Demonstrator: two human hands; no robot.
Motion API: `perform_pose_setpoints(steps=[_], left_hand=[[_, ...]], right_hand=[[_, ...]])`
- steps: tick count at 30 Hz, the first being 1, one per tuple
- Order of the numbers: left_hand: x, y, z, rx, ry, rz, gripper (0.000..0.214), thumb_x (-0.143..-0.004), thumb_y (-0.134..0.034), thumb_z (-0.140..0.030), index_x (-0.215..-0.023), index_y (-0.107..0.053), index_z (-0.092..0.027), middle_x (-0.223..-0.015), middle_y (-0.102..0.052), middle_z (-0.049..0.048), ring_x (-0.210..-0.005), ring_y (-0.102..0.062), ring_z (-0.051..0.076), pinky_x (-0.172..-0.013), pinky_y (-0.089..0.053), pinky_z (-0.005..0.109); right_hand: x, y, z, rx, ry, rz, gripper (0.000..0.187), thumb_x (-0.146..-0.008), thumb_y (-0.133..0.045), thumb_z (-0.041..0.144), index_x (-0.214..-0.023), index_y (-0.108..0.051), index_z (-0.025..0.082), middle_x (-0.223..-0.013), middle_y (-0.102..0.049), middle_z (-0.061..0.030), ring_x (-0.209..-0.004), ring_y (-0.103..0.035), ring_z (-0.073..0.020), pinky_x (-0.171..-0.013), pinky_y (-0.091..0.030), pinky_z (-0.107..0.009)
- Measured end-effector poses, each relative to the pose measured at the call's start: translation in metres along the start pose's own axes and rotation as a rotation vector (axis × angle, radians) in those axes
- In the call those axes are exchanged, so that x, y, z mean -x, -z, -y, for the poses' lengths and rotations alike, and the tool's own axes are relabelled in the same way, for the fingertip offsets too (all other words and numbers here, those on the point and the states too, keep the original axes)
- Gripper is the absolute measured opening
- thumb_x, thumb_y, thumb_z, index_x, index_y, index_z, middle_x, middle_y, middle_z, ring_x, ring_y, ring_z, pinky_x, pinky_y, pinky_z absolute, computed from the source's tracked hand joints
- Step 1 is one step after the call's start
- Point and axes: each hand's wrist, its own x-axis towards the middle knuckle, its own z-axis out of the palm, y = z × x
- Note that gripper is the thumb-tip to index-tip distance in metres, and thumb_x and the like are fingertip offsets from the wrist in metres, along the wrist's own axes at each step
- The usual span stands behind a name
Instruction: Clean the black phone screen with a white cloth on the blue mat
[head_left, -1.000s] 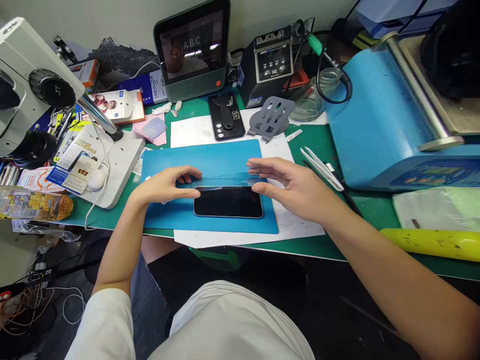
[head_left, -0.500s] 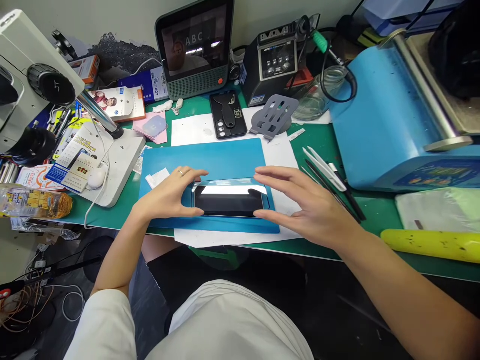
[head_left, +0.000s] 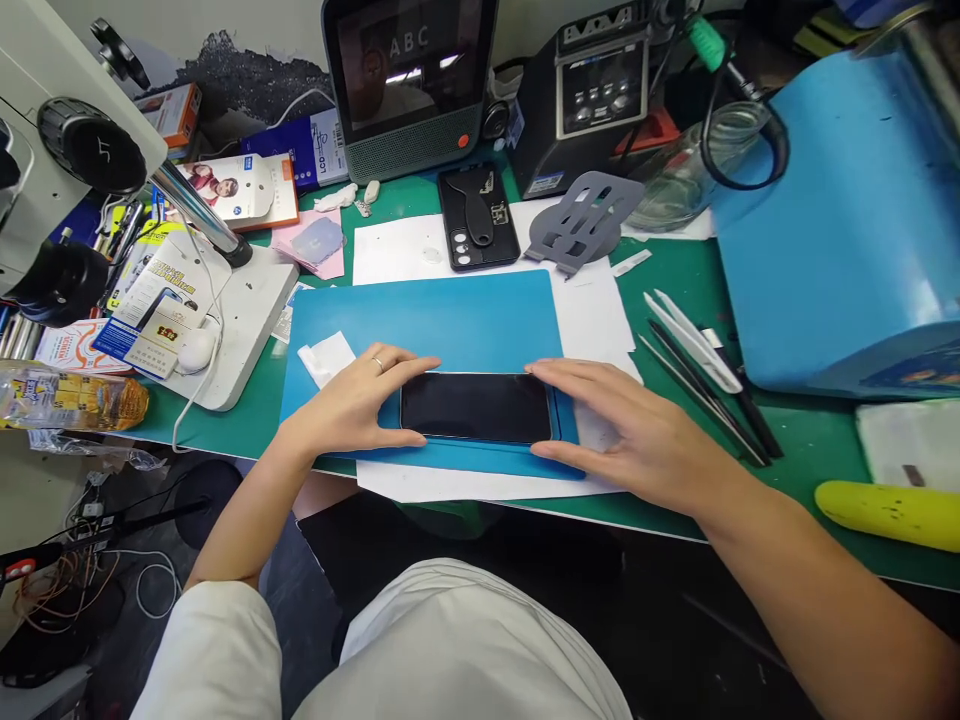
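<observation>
Open mat [head_left: 450,320] lies beyond the phone [head_left: 476,407]; likely tweezers [head_left: 694,340] crowd the right

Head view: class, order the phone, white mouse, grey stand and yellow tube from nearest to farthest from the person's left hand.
1. Phone, touched by the left hand.
2. White mouse, to its left.
3. Grey stand, back right.
4. Yellow tube, far right.

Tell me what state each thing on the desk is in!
Phone: flat on mat, screen dark.
Left hand: holds phone's left end.
Right hand: holds phone's right end.
Monitor: on, shows ABC.
Second phone: lies back up.
</observation>
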Motion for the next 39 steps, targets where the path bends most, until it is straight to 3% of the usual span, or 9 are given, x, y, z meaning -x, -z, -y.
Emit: perform_pose_setpoints(steps=[6, 24, 39], left_hand=[[0.0016, -0.0030, 0.0026, -0.005, -0.023, -0.001, 0.079, -0.095, -0.079, -0.046, -0.161, -0.042, -0.025, -0.138, -0.059, 0.0155, -0.126, -0.056, 0.034, -0.107, -0.051, 0.050], [0.0035, -0.0023, 0.0007, -0.006, 0.025, 0.046, 0.080, -0.095, -0.078, -0.045, -0.162, -0.037, -0.028, -0.143, -0.059, 0.0149, -0.131, -0.057, 0.035, -0.103, -0.054, 0.047], [0.0043, -0.0015, 0.0019, 0.010, 0.030, 0.047, 0.077, -0.097, -0.076, -0.045, -0.161, -0.039, -0.027, -0.143, -0.059, 0.0146, -0.132, -0.057, 0.034, -0.103, -0.055, 0.046]], right_hand=[[0.0012, -0.0045, 0.0001, 0.014, 0.028, -0.015, 0.070, -0.100, -0.066, 0.048, -0.165, -0.040, 0.038, -0.151, -0.065, -0.0076, -0.137, -0.064, -0.0337, -0.115, -0.056, -0.052], [-0.0015, 0.0000, 0.0037, 0.045, 0.092, 0.010, 0.075, -0.097, -0.072, 0.033, -0.165, -0.040, 0.040, -0.147, -0.065, -0.0101, -0.133, -0.066, -0.0351, -0.110, -0.059, -0.057], [-0.0029, 0.0003, 0.0035, 0.079, 0.100, 0.011, 0.070, -0.098, -0.071, 0.035, -0.162, -0.044, 0.040, -0.145, -0.067, -0.0104, -0.132, -0.067, -0.0352, -0.108, -0.061, -0.052]])
